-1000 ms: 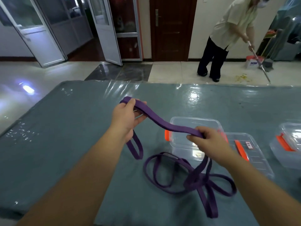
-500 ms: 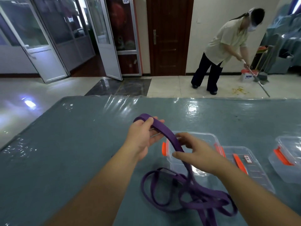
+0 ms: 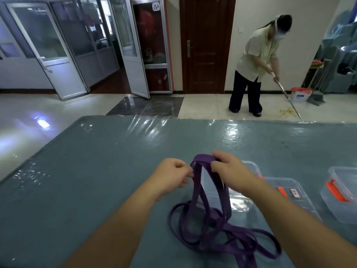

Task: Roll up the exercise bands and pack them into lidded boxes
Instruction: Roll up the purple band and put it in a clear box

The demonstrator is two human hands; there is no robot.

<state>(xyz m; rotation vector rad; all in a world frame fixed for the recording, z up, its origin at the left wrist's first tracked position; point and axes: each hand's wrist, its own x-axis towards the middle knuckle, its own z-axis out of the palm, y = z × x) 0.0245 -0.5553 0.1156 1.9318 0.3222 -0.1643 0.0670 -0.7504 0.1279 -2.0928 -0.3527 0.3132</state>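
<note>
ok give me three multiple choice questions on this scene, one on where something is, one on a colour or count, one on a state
1. Where does the loose part of the exercise band lie?
A. on the table, near the person
B. inside a box
C. on the floor

2. What colour are the clips on the clear boxes?
A. blue
B. orange
C. green

3. What is the state of the box behind the band?
A. lid clipped on
B. open and packed with bands
C. open, with its lid lying beside it

Answers: 1 A, the band's loops rest on the table while the left hand and right hand pinch its raised top. 2 B, orange clips show on the lid and on the right box. 3 C, the lid lies flat to its right.
</note>
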